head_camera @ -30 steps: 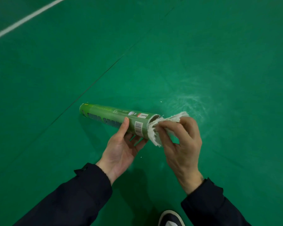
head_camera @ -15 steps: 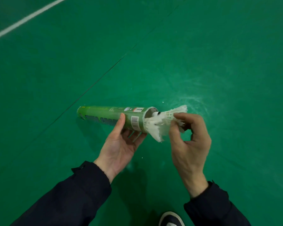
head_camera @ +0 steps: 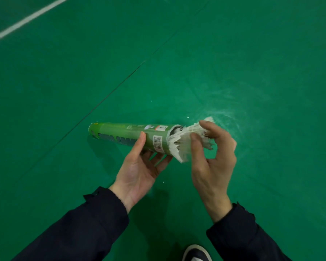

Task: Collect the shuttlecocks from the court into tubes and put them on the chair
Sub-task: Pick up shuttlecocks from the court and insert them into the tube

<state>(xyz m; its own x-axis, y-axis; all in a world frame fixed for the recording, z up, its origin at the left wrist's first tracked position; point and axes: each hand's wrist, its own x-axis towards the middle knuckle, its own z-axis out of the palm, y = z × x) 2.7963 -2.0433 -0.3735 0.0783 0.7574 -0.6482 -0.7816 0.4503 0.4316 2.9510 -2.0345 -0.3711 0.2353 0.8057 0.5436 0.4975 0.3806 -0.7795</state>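
Observation:
A green shuttlecock tube (head_camera: pixel 124 135) lies nearly level in mid-air, its open mouth pointing right. My left hand (head_camera: pixel 141 170) grips it from below near the barcode, thumb over the top. White feathered shuttlecocks (head_camera: pixel 184 142), frayed at the edges, stick out of the tube's mouth. My right hand (head_camera: pixel 213 161) pinches their feathers between thumb and fingers. How many shuttlecocks sit inside the tube is hidden.
Green court floor (head_camera: pixel 252 63) fills the view, with a white line (head_camera: pixel 26 18) at the far left and a dark seam running diagonally. A scuffed pale patch lies right of the hands. My shoe tip (head_camera: pixel 196 253) shows at the bottom edge.
My right hand shifted its grip further out along the feathers, and the shuttlecocks stand slightly further from the tube's mouth. The tube has levelled a little in my left hand.

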